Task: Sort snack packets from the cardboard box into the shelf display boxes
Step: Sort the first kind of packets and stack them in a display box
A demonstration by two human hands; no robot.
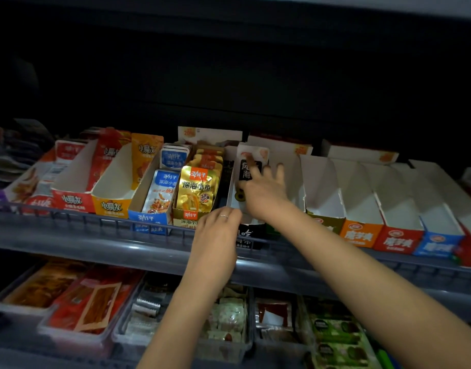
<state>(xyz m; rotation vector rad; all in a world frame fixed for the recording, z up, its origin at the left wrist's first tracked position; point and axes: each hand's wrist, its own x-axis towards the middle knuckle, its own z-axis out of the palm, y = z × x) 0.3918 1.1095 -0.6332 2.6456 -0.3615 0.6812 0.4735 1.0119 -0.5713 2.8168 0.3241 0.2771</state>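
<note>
My right hand (263,194), fingers spread, presses the upright black packet (249,169) back in the black display box (250,231); left hand (215,237) curled at its front rim, grip unclear

Gold packet (195,191), centre: glossy metallic foil, crinkled, strong glare. Blue-white packets (161,191) left of it: shiny plastic film. Display boxes (362,193), right: thin card, matt white inside, printed fronts with slight sheen; black display box (251,233) likewise. Shelf rail (96,235): smooth grey, dull gloss. Lower trays (69,338): clear glossy plastic.
</note>
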